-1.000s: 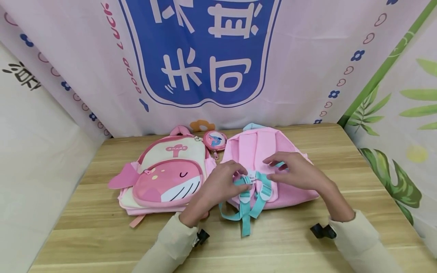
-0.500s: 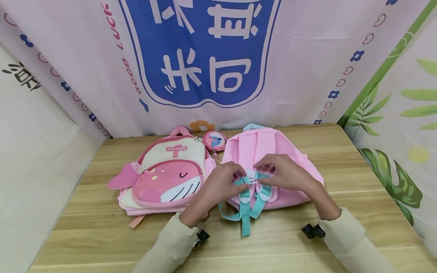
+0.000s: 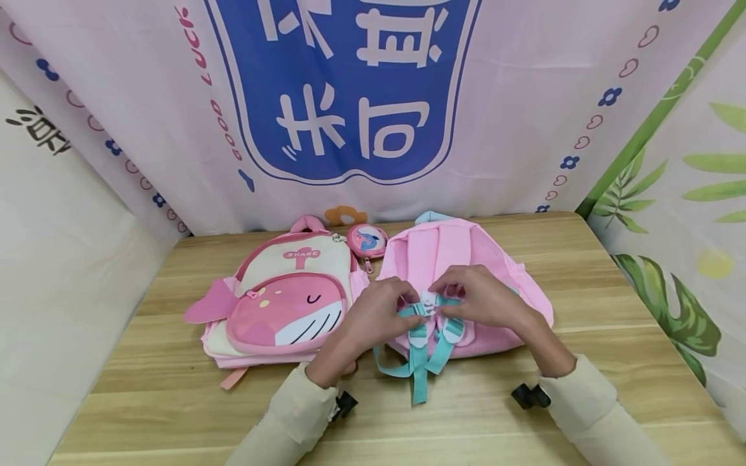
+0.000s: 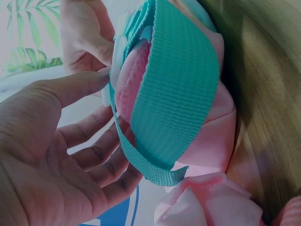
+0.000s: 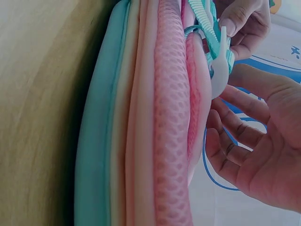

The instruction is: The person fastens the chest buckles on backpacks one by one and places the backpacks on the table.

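Note:
A pink backpack [image 3: 416,252] lies with its back panel and padded straps facing up. Turquoise webbing straps [image 3: 418,372] run down its lower part, joined to a small white buckle [image 3: 429,307]. My left hand [image 3: 380,312] pinches the buckle's left side between thumb and fingertips. From the other side my right hand [image 3: 482,299] pinches the buckle's right end, thumb below and index finger above. A wide loop of turquoise strap [image 4: 181,84] bulges beside my left fingers in the left wrist view. The right wrist view shows a white plastic strap adjuster [image 5: 220,70] at my right fingertips.
Left of it lies a second backpack [image 3: 315,310], pink and cream with a whale front pocket. A round pink pouch [image 3: 367,241] with a zip sits between the two bags. Behind the wooden table [image 3: 175,401] hangs a printed curtain [image 3: 513,129].
My right hand has moved left and down from over the backpack's right side, its fingers closing in at the buckle. My left hand stays at the buckle's left side.

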The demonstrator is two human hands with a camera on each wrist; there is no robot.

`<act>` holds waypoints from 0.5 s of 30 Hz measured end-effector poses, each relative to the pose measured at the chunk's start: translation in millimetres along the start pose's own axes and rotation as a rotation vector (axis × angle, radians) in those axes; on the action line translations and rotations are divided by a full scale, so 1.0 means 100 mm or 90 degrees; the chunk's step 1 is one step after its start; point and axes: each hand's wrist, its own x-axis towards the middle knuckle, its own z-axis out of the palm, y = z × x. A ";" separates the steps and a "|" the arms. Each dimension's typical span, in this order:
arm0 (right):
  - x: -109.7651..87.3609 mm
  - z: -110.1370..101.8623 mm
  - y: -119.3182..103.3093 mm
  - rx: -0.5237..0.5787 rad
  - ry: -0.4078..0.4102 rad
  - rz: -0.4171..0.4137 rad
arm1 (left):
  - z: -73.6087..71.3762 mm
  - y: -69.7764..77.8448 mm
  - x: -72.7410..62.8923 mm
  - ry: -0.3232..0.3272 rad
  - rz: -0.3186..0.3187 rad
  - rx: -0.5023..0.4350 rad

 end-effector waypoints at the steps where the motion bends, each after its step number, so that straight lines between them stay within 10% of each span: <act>1: 0.00 0.01 0.00 -0.002 0.001 0.001 | 0.00 0.00 0.00 -0.001 -0.001 0.002; 15: 0.01 0.06 -0.02 -0.042 0.014 0.014 | -0.02 -0.01 0.00 -0.011 -0.001 0.030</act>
